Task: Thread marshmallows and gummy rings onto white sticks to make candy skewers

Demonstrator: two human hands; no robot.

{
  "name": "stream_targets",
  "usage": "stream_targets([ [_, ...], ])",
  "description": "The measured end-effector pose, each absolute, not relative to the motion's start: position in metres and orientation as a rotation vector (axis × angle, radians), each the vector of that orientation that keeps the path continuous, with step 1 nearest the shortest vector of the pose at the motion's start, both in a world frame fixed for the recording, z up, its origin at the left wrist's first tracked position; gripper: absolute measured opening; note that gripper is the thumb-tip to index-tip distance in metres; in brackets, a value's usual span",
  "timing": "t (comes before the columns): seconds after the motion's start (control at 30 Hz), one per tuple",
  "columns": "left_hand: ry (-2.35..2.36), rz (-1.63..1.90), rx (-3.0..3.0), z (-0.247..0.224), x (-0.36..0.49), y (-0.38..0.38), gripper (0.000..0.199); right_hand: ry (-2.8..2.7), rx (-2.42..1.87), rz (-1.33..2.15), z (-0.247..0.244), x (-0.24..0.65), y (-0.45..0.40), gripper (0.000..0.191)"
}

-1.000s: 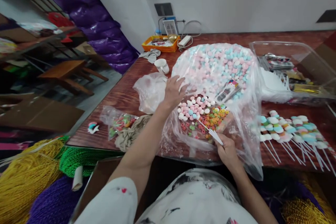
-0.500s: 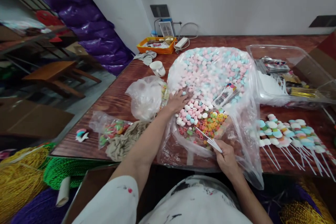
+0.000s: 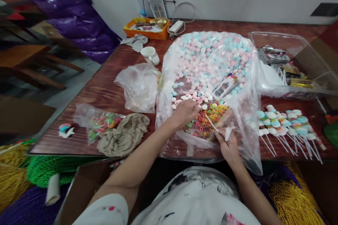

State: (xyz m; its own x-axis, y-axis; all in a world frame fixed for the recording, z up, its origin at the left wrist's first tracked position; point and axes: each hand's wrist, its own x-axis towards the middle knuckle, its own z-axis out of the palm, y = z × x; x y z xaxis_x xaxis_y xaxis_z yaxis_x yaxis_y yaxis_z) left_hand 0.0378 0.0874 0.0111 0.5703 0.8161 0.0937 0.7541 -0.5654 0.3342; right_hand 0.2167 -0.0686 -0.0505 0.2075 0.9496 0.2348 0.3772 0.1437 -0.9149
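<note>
A white stick [image 3: 212, 123] is pinched low by the right hand [image 3: 227, 142], likely so its tip is left free towards eleven o'clock, while at ten o'clock the left hand [image 3: 185, 113] is held by soft sweets [image 3: 195, 95], its grip hard to tell.

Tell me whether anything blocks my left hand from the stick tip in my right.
Nothing visible stands between the left hand and the tip of the white stick in the right hand; the ring-shaped candies appear to lie below.

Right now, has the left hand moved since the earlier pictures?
Yes, the left hand has moved away from the mug, toward the right hand.
</note>
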Motion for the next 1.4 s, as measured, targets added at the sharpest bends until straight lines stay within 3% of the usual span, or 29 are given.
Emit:
stream_targets([
  [0.13,1.285,0.127,2.715,0.005,0.063,0.104,0.024,-1.388,-1.473,0.680,-0.050,0.215,-0.063,0.024],
  [0.23,1.278,0.166,2.614,0.003,0.061,0.114,0.022,-1.346,-1.503,0.709,-0.051,0.214,-0.064,0.026],
  [0.63,1.141,1.017,1.572,0.011,0.006,0.084,0.016,-1.279,-1.522,0.792,-0.058,0.216,-0.067,0.024],
  [0.83,1.199,1.275,1.809,0.012,0.013,0.098,0.017,-1.347,-1.511,0.766,-0.053,0.215,-0.067,0.027],
  [0.97,1.072,1.072,2.383,0.007,0.031,0.115,0.019,-1.374,-1.495,0.729,-0.052,0.215,-0.068,0.029],
  [1.17,1.029,0.331,2.730,-0.012,0.050,0.127,0.019,-1.356,-1.457,0.724,-0.054,0.217,-0.070,0.030],
  [1.4,0.995,0.411,2.653,-0.016,0.045,0.119,0.023,-1.349,-1.395,0.762,-0.052,0.216,-0.072,0.024],
])
